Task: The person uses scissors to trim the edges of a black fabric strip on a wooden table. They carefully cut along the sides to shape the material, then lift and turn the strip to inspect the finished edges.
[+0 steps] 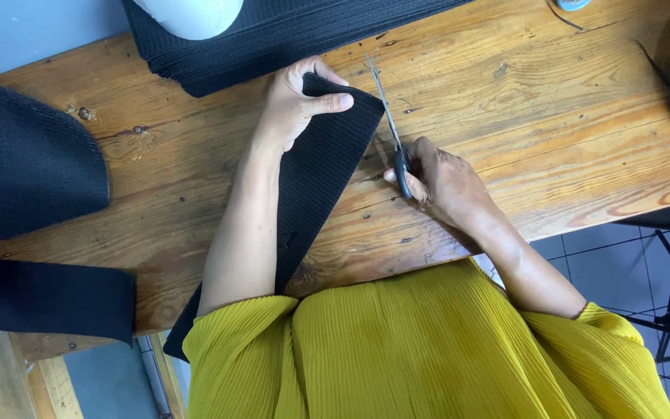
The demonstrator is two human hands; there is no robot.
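The left hand [292,105] has its fingers [333,102] pinched over the far end of a wide black ribbed band [323,167], thumb on top, holding that end flat to the desk [552,116]. The right hand [443,182] sits just to the right of the band, fingers curled tight round the dark handles of a pair of scissors [391,128]. The thin blades point away from the person and lie right along the band's right edge, nearly touching the corner under the left thumb; whether they are parted I cannot tell.

The band runs from that pinched end back toward the person, over the near edge of the desk and down past the yellow pleated top [428,349]. The hanging length looks heavy enough to drag the band sideways, and I'd judge a crooked cut the likeliest fault. The blade tips are also close to the left thumb, so a slip there could nick it.

Beyond the band lies a stack of black cut pieces [288,31] with a white rounded object [191,14] on it. Far left of the band, more black banding [36,163] is looped over the desk's end.
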